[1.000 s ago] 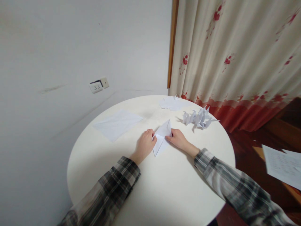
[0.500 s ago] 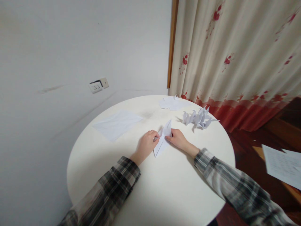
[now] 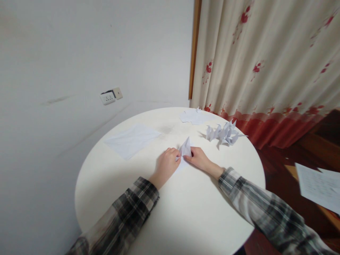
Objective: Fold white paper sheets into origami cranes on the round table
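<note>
A partly folded white paper [image 3: 185, 149] lies near the middle of the round white table [image 3: 186, 212], its tip pointing away from me. My left hand [image 3: 166, 165] pinches its left flap with fingers curled. My right hand [image 3: 198, 159] presses and pinches its right side. Both hands meet over the paper, and its near half is hidden under them.
A flat white sheet [image 3: 132, 139] lies at the left back of the table. Crumpled white paper [image 3: 193, 116] sits at the far edge. Several folded paper cranes [image 3: 223, 133] stand at the back right. A curtain [image 3: 265, 63] hangs behind; printed sheets [image 3: 318, 187] lie at right.
The paper's left flap has been folded inward and the piece looks narrower and shorter. Both hands have closed in toward each other over it.
</note>
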Motion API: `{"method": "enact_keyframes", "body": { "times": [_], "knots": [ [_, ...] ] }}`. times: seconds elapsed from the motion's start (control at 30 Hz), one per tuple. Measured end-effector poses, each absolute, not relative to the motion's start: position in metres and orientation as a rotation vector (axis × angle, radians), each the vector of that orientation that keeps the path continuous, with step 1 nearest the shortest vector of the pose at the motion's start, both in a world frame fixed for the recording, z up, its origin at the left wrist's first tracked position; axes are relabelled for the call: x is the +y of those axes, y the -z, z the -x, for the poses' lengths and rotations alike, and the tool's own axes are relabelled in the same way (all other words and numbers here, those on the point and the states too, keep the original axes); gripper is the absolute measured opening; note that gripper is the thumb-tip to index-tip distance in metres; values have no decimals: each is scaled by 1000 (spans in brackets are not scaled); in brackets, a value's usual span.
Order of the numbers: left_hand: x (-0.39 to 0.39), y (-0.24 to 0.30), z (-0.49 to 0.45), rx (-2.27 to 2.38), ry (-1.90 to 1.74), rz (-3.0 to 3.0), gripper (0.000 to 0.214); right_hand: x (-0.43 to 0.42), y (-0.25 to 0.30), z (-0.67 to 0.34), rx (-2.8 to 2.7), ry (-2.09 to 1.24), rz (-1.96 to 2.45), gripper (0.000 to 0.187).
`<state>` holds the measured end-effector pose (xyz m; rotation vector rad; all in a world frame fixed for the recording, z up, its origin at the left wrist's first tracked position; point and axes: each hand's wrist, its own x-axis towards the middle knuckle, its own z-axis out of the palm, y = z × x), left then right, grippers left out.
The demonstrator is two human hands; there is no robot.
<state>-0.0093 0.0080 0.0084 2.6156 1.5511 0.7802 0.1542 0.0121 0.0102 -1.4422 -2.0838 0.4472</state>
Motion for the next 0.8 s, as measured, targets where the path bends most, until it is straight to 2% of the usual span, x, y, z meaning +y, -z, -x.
{"method": "enact_keyframes", "body": {
  "times": [0.8],
  "knots": [
    [4,-15,6,1574,-649,-2640,10,11,-12,-152,-2096,-467,1370,13]
  ]
}}
